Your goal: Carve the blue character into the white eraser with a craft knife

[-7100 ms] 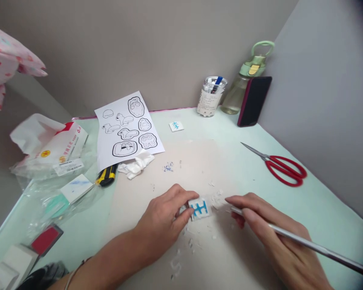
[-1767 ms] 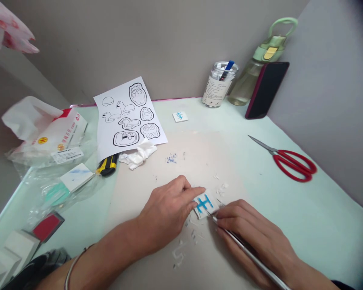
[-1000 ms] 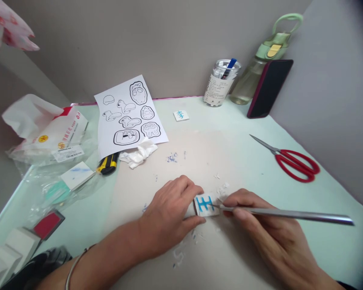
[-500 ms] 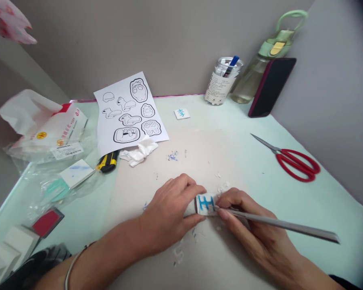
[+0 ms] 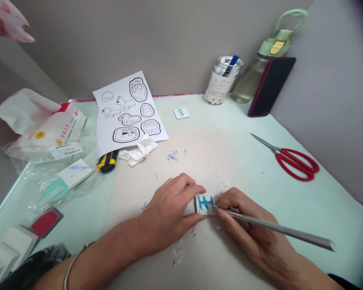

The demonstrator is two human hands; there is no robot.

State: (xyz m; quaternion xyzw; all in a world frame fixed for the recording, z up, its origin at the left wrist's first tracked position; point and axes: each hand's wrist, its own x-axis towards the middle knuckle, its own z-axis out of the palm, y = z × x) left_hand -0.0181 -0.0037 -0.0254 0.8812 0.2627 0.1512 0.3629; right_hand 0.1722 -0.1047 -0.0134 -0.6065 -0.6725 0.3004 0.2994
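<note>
I see one white block, blue lettering, pinched thumb-to-finger in my left grip; my right grip closed on one metal tool, tip end by block's right edge; block between both grips; worktop beyond: one lettered tile, one scissors, one phone, one jar

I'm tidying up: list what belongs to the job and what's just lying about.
Job:
- block with blue strokes, in left hand
- silver tool, in right hand
- beige mat

Lying about, seemingly:
- scissors
- phone
- bottle
- jar
- printed sheet
- tissue pack
</note>
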